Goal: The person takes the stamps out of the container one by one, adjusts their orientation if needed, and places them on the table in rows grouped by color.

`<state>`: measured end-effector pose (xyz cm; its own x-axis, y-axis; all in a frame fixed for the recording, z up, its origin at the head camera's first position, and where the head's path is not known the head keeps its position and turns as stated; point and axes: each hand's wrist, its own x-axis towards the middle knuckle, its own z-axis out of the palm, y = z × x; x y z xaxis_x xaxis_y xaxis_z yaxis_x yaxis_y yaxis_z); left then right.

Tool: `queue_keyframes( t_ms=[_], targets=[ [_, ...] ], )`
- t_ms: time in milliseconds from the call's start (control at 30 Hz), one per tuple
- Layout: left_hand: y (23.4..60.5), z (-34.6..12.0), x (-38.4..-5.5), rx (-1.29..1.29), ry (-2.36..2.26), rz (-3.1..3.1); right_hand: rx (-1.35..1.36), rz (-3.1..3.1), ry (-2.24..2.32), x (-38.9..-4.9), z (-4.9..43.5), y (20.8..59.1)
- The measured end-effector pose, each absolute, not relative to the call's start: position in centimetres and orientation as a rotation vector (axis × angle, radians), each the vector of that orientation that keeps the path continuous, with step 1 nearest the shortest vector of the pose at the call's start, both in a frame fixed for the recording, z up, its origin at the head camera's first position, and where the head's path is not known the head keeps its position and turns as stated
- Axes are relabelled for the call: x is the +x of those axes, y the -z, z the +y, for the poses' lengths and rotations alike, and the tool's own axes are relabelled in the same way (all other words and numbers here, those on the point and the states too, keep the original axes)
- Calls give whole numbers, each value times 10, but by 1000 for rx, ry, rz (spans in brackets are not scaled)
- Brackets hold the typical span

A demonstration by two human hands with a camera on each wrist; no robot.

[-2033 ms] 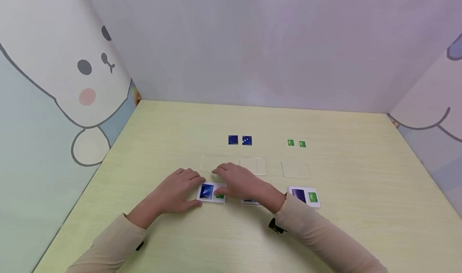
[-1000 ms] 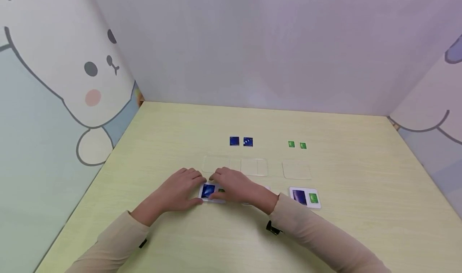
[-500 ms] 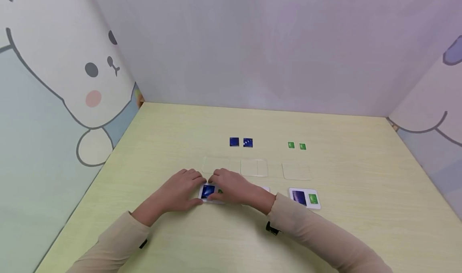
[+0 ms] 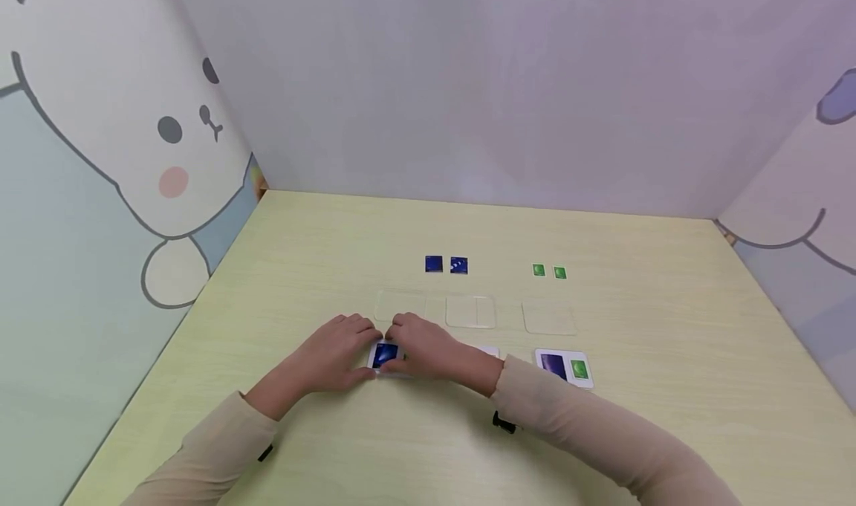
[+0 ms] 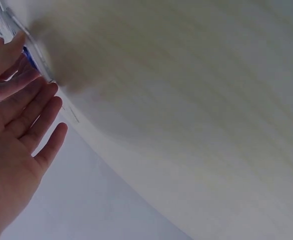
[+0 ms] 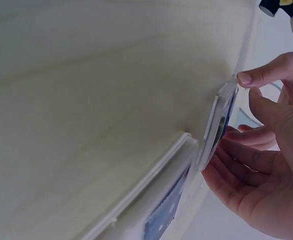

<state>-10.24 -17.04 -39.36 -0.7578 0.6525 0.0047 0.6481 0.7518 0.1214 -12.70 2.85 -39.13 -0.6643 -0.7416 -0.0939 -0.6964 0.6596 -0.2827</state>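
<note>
Both hands are on a flat white case [image 4: 386,355] lying at the left of the front row, a blue picture showing in it. My left hand [image 4: 337,354] holds its left end, thumb at the near corner and fingers at the far corner. From the right, my right hand [image 4: 424,346] spans the same case between thumb and fingers and hides most of its right part. In the right wrist view the case [image 6: 219,125] shows its layered edge, with both thumbs along one side. A second white case [image 4: 490,351] is mostly covered by the right hand and wrist.
A third white case [image 4: 562,367] with purple and green pictures lies at the right. Behind the row are clear plates [image 4: 548,317]. Farther back lie two blue squares [image 4: 446,264] and two small green pieces [image 4: 560,273]. Walls border the table.
My right hand has slid slightly left along the case, and its fingers now cover the green picture that showed earlier. The left hand stays at the left end.
</note>
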Motion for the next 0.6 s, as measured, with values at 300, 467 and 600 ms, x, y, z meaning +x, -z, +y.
queue_keyframes(
  t_ms=[300, 467, 600],
  targets=[
    [395, -170, -100, 1056, -219, 2911, -1200, 2724, 319, -125, 24, 392],
    [396, -169, -100, 1015, -240, 2902, -1168, 2741, 333, -124, 22, 393],
    [396, -169, -100, 1000, -250, 2896, -1143, 2765, 334, -123, 21, 395]
  ],
)
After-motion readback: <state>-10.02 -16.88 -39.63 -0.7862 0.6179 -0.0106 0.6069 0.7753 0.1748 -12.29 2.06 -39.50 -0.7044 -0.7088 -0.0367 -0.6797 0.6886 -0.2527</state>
